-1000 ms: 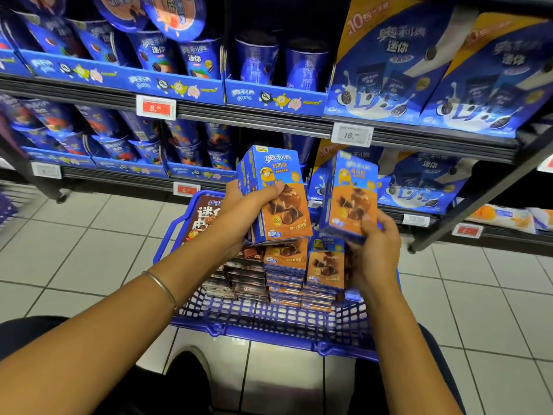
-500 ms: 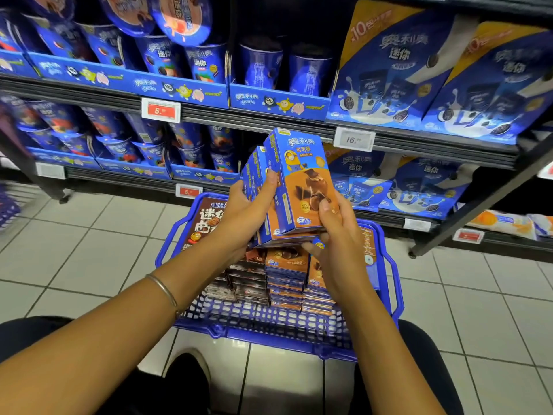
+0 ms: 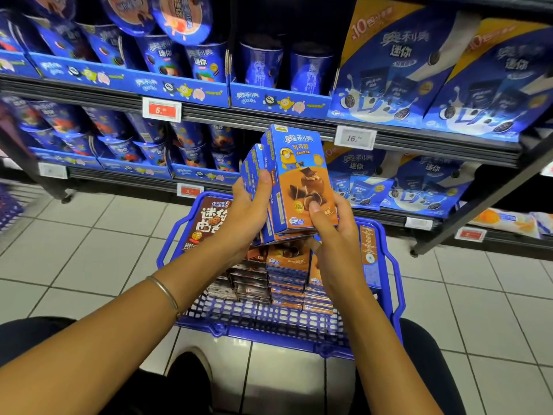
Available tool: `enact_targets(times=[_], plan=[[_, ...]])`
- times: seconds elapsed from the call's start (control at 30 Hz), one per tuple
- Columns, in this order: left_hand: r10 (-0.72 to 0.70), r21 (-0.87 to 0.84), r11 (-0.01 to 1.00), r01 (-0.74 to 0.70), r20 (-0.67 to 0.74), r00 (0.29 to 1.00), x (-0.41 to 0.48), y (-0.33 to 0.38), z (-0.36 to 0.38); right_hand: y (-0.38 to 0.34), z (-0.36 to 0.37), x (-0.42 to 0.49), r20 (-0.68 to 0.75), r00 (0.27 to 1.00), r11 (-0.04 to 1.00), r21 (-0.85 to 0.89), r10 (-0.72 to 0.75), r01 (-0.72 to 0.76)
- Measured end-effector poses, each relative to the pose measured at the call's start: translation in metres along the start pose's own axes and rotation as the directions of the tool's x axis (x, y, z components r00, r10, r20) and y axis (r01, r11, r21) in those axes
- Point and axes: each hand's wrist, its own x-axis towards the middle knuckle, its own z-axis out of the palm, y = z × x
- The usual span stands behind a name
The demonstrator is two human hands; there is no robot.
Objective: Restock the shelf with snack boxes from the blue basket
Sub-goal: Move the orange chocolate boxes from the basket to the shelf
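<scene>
A bunch of blue-and-orange snack boxes (image 3: pixel 299 178) stands upright above the blue basket (image 3: pixel 392 283). My left hand (image 3: pixel 248 211) grips the bunch from the left, thumb across the front box. My right hand (image 3: pixel 335 235) holds the lower right corner of the front box, thumb on its face. More of the same boxes (image 3: pixel 287 274) lie stacked flat inside the basket, beside a brown cookie box (image 3: pixel 206 223) leaning at its far left. The shelf (image 3: pixel 419 145) rises right behind the basket.
The upper shelf holds blue cookie cups (image 3: pixel 263 64) and large blue bags (image 3: pixel 404 70); the lower shelf carries more cups (image 3: pixel 149 145) and bags (image 3: pixel 419 181). Price tags (image 3: pixel 161 109) hang on the rails. White floor tiles (image 3: pixel 89 235) lie left; a slanted shelf leg (image 3: pixel 478 202) stands right.
My right hand brought its box left and joined it to the front of the bunch in my left hand. Both hands now hold one bunch, raised slightly toward the shelf.
</scene>
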Motion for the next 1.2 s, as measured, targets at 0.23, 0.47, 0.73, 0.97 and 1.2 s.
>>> enact_targets(times=[0.23, 0.47, 0.73, 0.97, 1.2], plan=[[0.009, 0.054, 0.998, -0.008, -0.014, 1.000, 0.004, -0.002, -0.002, 0.002, -0.001, -0.004, 0.029, 0.999, 1.000, -0.015, -0.021, 0.022], [0.026, 0.047, 0.999, -0.023, -0.053, 0.998, 0.008, -0.007, -0.004, 0.009, 0.003, -0.005, -0.010, 1.000, 1.000, 0.016, -0.016, 0.016], [0.038, 0.032, 0.999, -0.035, -0.103, 0.994, 0.003, -0.004, -0.003, 0.016, 0.007, -0.006, -0.013, 1.000, 0.999, 0.030, -0.022, 0.022], [-0.072, 0.020, 0.997, 0.074, -0.073, 0.995, -0.005, 0.013, -0.005, 0.024, 0.018, -0.010, -0.080, 0.996, 0.998, 0.055, -0.036, 0.041], [-0.006, -0.073, 0.997, 0.016, 0.137, 0.991, -0.007, 0.014, -0.009, 0.011, 0.018, -0.009, -0.046, 0.996, 0.996, -0.025, -0.082, 0.081]])
